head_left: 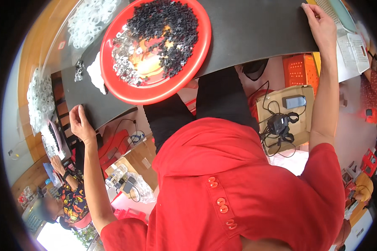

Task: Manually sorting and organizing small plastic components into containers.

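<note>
A round red tray (203, 54) sits at the front edge of the dark table (255, 29), its near rim jutting over my lap. It bears a heap of small black plastic parts (163, 19) and a smaller pile of silvery metal pieces (123, 54). My left hand (81, 125) is beside the table's near left edge, below the tray, its fingers loosely bent and apart with nothing seen in them. At the table's right edge is my right hand (324, 27), fingers partly curled and thumb apart, apparently holding nothing. Neither hand touches the tray.
Clear bags of white ring-shaped parts (90, 21) lie at the far left. A co-worker's hand (58, 165) reaches toward another tray there. A cardboard box (264, 106) with cables and an orange crate (299, 71) stand below right. White baskets (354, 52) are beyond my right arm.
</note>
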A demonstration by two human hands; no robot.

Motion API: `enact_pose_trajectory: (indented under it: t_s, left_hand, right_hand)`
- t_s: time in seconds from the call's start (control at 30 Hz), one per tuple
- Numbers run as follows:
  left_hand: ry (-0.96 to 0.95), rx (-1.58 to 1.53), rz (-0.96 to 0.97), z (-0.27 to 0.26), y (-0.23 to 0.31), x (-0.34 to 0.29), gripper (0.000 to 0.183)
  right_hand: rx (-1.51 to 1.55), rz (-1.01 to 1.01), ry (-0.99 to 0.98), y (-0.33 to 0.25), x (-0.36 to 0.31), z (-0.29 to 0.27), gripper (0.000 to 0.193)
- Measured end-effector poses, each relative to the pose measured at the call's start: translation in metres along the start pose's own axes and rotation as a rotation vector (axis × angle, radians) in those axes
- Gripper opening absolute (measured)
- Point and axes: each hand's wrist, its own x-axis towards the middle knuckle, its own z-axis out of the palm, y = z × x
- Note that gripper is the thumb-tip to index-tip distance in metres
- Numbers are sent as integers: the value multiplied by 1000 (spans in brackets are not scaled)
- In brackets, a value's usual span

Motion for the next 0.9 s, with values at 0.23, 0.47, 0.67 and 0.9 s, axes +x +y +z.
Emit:
enact_pose_trajectory:
  t_s: [0.23,0.47,0.67,0.9]
  left_hand:
    - [-11,-59,-40,6,0,0,23]
    - [11,-124,-123,2,10,0,13]
    - [49,-26,-160,-1,25,-3,15]
    - [109,37,-139,-11,35,-11,21]
  right_hand:
    - [57,32,-57,26,3,1,32]
    - [83,-121,-73,17,8,2,19]
    - [-52,-135,-151,48,5,8,25]
    - [-195,-216,-238,59,13,4,30]
